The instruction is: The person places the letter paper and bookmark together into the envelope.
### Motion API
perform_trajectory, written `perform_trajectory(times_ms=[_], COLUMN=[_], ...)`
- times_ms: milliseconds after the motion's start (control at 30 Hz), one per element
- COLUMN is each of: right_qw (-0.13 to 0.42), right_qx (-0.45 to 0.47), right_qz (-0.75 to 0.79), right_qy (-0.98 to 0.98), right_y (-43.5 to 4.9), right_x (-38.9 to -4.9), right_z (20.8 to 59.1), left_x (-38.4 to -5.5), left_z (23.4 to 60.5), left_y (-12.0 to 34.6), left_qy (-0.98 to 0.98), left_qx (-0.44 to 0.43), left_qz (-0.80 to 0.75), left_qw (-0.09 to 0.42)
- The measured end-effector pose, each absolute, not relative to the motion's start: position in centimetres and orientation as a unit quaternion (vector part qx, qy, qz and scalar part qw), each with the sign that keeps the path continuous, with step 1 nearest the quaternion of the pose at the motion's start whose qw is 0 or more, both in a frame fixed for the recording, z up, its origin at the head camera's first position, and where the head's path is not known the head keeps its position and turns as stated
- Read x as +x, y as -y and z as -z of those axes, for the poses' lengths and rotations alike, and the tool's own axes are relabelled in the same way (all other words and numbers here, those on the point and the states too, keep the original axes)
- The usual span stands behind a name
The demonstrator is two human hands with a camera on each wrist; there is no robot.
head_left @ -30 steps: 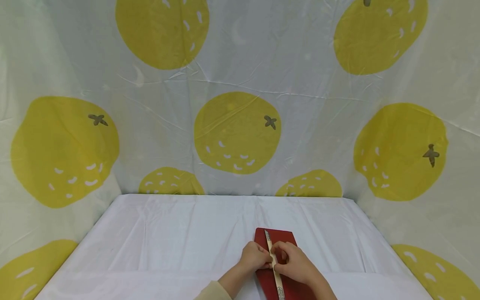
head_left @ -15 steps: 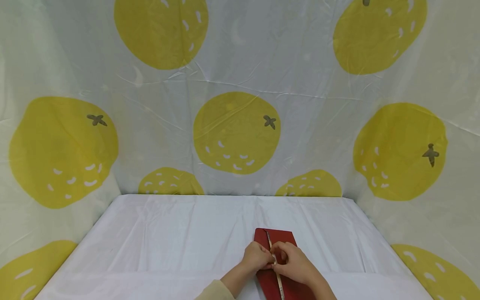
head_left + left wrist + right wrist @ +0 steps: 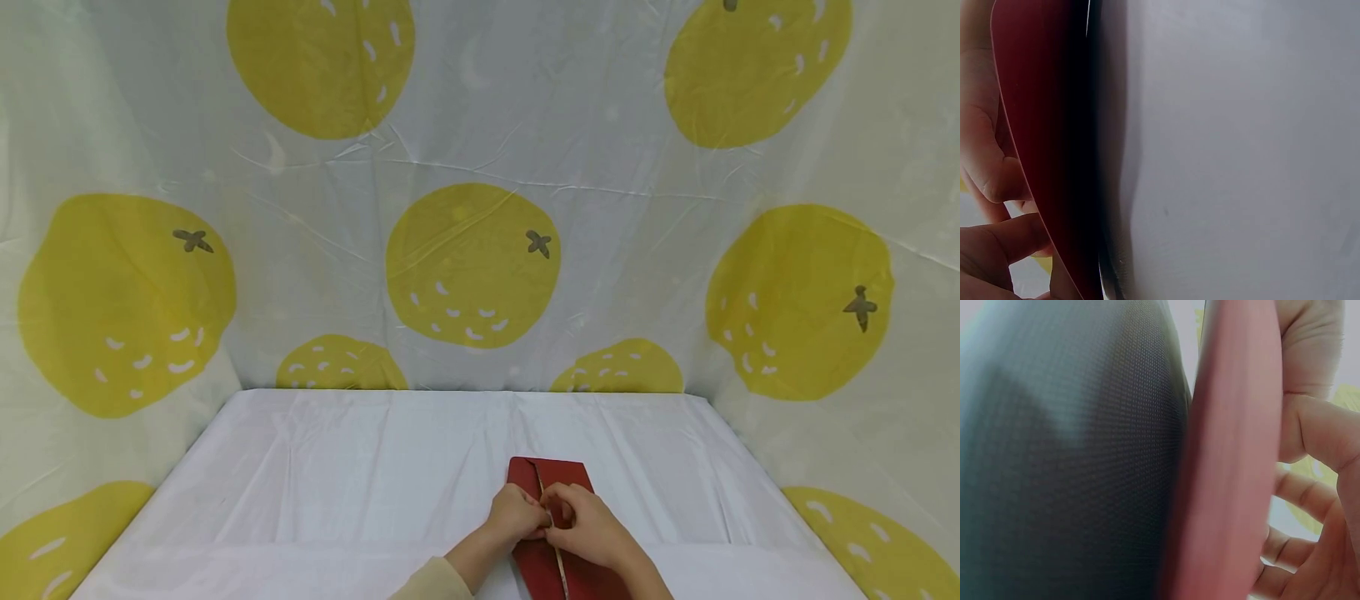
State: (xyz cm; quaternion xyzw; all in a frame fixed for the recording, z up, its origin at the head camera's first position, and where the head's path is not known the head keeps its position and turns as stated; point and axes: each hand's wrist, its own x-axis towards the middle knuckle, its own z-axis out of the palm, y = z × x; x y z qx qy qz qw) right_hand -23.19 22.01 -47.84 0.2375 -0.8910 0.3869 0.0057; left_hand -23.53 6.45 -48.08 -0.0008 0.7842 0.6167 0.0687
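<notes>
A red envelope-like folder (image 3: 536, 571) with a pointed flap lies on the white cloth near the front, right of the middle. Down its length runs a thin pale seam (image 3: 561, 573) where its two sides meet. My left hand (image 3: 516, 512) pinches at the left edge of this seam, fingers bent. Opposite it, the thumb and forefinger of my right hand (image 3: 588, 525) pinch the right edge, and the two sets of fingertips meet at the middle. Both wrist views show the red cover (image 3: 1032, 112) side-on, with fingers (image 3: 1310, 425) behind it. The fingertips partly hide the seam.
A white cloth (image 3: 337, 475) with creases covers the table. Around it hang pale curtains (image 3: 315, 275) printed with large yellow fruit, forming walls at the back and both sides.
The pale strip between the folder's two red sides has narrowed from a broad, pattern-ended band to a thin line. My left hand has shifted slightly right; the right hand has stayed in place.
</notes>
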Motion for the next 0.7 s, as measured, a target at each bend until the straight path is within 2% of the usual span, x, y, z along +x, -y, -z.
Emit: perform_trajectory(times_ms=[700], right_qw=[0.0], right_qx=[0.225], right_qz=[-0.375], right_qy=[0.899], right_y=[-21.85], right_x=[-23.13], right_z=[47.76], left_x=[-23.4], left_z=[47.8], left_y=[-6.34], left_qy=[-0.793], left_qx=[0.012], left_qz=[-0.604], left_qw=[0.077])
